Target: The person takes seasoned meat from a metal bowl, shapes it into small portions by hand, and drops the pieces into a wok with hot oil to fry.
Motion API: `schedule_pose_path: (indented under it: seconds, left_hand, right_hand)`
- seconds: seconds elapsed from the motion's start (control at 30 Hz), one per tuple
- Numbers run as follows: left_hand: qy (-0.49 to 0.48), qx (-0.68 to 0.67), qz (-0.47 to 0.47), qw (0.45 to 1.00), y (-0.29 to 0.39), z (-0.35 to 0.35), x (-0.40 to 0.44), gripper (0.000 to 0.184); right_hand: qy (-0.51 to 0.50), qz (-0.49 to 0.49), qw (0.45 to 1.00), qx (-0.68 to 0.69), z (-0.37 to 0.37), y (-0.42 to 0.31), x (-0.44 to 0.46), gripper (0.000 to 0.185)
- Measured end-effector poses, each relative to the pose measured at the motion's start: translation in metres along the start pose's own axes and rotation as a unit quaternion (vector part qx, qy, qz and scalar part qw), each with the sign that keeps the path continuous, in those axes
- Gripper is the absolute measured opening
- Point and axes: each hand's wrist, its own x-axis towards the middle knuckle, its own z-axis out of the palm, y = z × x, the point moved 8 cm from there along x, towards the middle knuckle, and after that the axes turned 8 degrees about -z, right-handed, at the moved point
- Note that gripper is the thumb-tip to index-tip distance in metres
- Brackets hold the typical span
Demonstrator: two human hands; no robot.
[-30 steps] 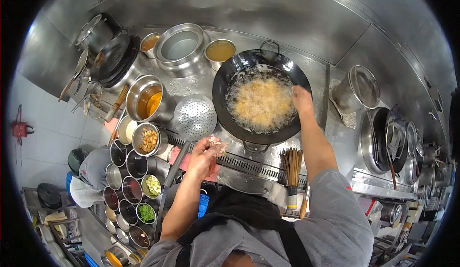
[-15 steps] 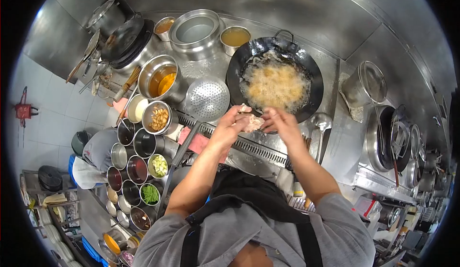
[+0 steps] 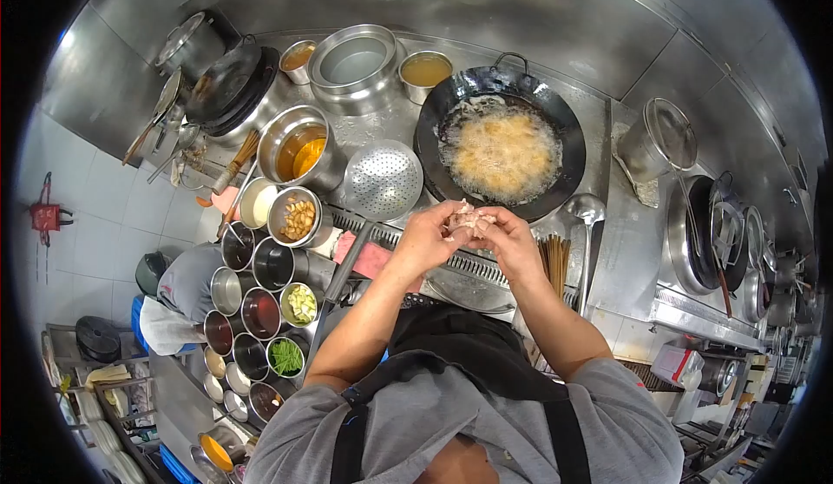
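Note:
Pale pink raw pieces (image 3: 469, 220), which look like meat, are held between both hands at the near edge of a black wok (image 3: 568, 141). My left hand (image 3: 427, 239) is closed around them from the left. The fingers of my right hand (image 3: 512, 243) pinch the same pieces from the right. In the wok, light golden food (image 3: 505, 156) bubbles in oil. A round perforated strainer (image 3: 383, 180) lies just left of the wok. To the right of my right hand rests a metal ladle (image 3: 586, 209), beside a bamboo brush (image 3: 554, 260).
Several pots and bowls stand at the left, among them a pot of orange liquid (image 3: 305, 150), a bowl of browned pieces (image 3: 295, 217) and a bowl of chopped greens (image 3: 285, 356). A tall pot (image 3: 646, 141) and stacked woks (image 3: 690, 237) are at the right.
My right hand has come back from over the wok to the pieces in my left hand, and its fingers have closed on them. The camera view has shifted, and the ladle now shows.

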Motion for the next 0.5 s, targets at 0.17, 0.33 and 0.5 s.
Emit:
schedule_pose_path:
  seconds: [0.17,0.33,0.5]
  left_hand:
    - [0.043,0.092,0.02,0.995,0.013,-0.008,-0.004,0.023]
    - [0.007,-0.161,-0.058,0.985,-0.023,-0.004,0.004,0.018]
    - [0.024,-0.339,-0.126,0.932,-0.04,-0.008,0.01,0.016]
  right_hand:
    - [-0.012,-0.002,0.996,-0.088,0.006,0.003,0.007,0.021]
    - [-0.015,0.017,0.996,-0.081,0.004,0.004,0.012,0.016]
    - [-0.004,0.043,0.999,0.012,-0.003,0.004,0.018,0.015]
